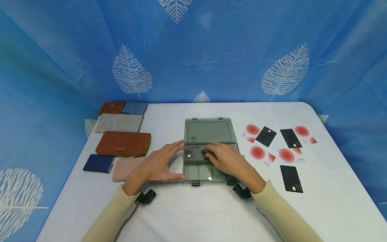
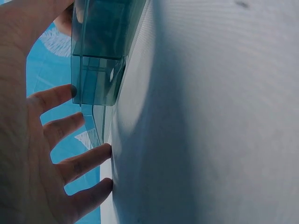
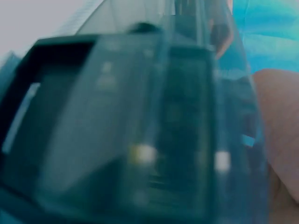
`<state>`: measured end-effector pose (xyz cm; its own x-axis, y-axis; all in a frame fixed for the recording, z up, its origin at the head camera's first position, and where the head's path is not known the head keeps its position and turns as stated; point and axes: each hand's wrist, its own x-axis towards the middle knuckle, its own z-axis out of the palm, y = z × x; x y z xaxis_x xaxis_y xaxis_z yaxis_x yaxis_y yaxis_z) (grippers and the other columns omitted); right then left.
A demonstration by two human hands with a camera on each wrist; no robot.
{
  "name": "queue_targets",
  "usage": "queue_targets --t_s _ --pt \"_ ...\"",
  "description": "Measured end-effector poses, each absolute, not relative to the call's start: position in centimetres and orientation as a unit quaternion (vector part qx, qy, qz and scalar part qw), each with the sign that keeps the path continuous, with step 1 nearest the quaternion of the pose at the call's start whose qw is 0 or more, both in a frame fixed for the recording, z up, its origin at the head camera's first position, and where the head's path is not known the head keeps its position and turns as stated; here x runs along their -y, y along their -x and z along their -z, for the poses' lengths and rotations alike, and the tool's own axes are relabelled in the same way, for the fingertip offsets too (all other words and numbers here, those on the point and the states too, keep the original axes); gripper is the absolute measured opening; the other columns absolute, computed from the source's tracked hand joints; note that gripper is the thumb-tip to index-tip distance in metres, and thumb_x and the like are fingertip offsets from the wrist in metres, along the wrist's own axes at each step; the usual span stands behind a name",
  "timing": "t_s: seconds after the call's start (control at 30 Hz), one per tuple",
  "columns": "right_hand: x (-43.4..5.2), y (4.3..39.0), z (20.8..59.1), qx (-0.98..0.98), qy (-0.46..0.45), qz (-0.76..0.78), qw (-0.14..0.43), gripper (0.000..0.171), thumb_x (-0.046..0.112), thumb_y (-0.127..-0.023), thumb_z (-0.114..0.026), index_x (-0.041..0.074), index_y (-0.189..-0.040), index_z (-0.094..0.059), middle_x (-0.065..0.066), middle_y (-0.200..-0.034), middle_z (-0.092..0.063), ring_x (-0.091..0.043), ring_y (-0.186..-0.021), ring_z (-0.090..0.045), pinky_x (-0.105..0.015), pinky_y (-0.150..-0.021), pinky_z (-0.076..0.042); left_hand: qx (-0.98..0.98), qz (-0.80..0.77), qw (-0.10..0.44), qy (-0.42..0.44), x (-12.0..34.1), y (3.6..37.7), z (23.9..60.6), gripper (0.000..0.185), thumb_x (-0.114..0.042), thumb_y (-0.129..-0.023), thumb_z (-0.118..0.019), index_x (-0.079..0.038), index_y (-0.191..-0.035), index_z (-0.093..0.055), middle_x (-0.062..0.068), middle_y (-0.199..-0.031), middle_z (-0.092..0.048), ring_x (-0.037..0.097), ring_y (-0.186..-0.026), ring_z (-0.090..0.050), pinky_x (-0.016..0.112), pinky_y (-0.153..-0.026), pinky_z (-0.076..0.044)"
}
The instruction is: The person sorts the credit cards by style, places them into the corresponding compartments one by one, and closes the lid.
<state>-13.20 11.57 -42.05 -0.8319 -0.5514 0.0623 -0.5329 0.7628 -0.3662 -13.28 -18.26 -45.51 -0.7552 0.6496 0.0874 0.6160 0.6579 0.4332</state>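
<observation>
A translucent grey-green divided plastic box [image 1: 191, 174] lies with its lid [image 1: 208, 131] folded back behind it. A black VIP card [image 1: 193, 155] spans the box's rear compartments. My right hand [image 1: 226, 159] reaches over the box's right side, thumb and fingers bent around the card's right end. My left hand [image 1: 158, 164] is spread along the box's left side, thumb by the front corner and fingertips by the rear part. In the left wrist view, its fingers [image 2: 79, 163] are extended, one at the box wall [image 2: 99, 81]. The box fills the right wrist view, blurred.
To the right lie loose cards: black ones such as a VIP card [image 1: 291, 178] and white ones with red circles [image 1: 262, 156]. Wallets and notebooks are grouped at left, among them a brown wallet [image 1: 123, 143], pink wallet [image 1: 127, 168] and navy notebook [image 1: 99, 163].
</observation>
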Motion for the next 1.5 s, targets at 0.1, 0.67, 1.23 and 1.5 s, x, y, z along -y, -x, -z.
queue_targets --t_s 0.1,0.67,1.23,1.5 --pt "-11.6 13.2 42.2 -0.938 0.292 0.186 0.029 0.028 0.02 -0.107 -0.07 0.009 -0.132 -0.075 -0.009 -0.125 -0.075 -0.029 -0.11 -0.075 -0.049 -0.095 -0.061 -0.908 -0.225 0.034 -0.351 18.2 13.3 45.5 0.103 -0.074 -0.084 -0.079 -0.022 -0.165 -0.043 0.002 -0.178 -0.028 0.032 -0.153 -0.045 0.06 -0.105 -0.054" --pt "-16.7 16.1 39.8 -0.918 0.288 0.272 0.016 0.023 0.014 -0.106 -0.07 0.007 -0.127 -0.077 -0.008 -0.118 -0.078 -0.027 -0.107 -0.074 -0.051 -0.092 -0.06 -0.912 -0.221 0.026 -0.345 18.0 13.2 45.6 0.103 -0.072 -0.083 -0.081 -0.021 -0.165 -0.043 0.002 -0.177 -0.028 0.033 -0.152 -0.046 0.061 -0.106 -0.053" --pt "-26.5 19.2 40.3 -0.938 0.193 0.281 0.059 0.035 0.011 -0.109 -0.064 0.001 -0.143 -0.066 -0.023 -0.141 -0.066 -0.044 -0.117 -0.068 -0.062 -0.101 -0.055 -0.912 -0.225 0.04 -0.34 18.3 12.9 45.5 0.102 -0.07 -0.084 -0.081 -0.021 -0.165 -0.043 0.001 -0.178 -0.028 0.032 -0.153 -0.045 0.062 -0.105 -0.053" --pt "-30.7 19.6 41.1 -0.954 0.119 0.26 0.094 0.044 0.019 -0.109 -0.065 0.001 -0.15 -0.059 -0.028 -0.148 -0.059 -0.05 -0.136 -0.053 -0.069 -0.112 -0.045 -0.911 -0.228 0.043 -0.34 17.9 12.8 45.5 0.102 -0.071 -0.084 -0.08 -0.023 -0.166 -0.042 0.0 -0.178 -0.026 0.032 -0.154 -0.043 0.061 -0.108 -0.052"
